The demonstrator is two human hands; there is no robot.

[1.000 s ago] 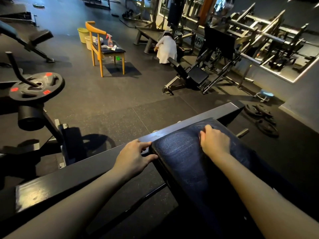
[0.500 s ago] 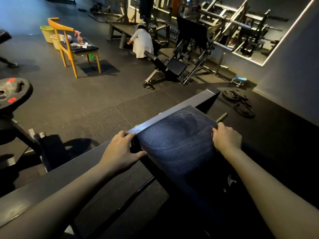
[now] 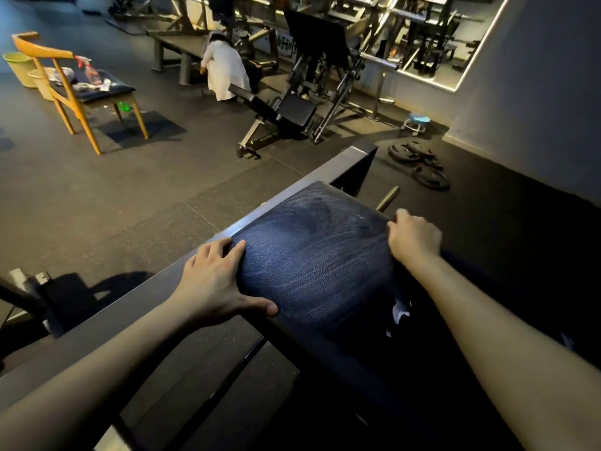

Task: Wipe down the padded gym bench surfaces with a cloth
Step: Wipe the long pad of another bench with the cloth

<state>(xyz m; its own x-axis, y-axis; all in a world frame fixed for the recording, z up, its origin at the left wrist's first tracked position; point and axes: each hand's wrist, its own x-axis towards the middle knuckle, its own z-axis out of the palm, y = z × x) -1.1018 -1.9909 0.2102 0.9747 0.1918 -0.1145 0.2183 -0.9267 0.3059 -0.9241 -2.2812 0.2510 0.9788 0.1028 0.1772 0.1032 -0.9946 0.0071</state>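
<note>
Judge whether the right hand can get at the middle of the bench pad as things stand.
Probably yes: the right hand grips the bench pad at its right edge, with nothing between it and the bare middle.

Btwn left hand (image 3: 211, 284) & right hand (image 3: 413, 236), pad (image 3: 312, 262): dark navy-black, pebbled grain w/ pale swirl streaks. Floor (image 3: 130, 196) beyond left hand: dark grey, speckled. Far past it: orange-tan chair (image 3: 42, 53), yellow-green bucket (image 3: 18, 66), pink-red spray bottle (image 3: 89, 71). Far beyond right hand: light-blue stool (image 3: 419, 118), black plates (image 3: 429, 177).

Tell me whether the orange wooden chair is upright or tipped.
Upright: the orange wooden chair stands on its legs on the floor, a pink spray bottle on its seat.
</note>
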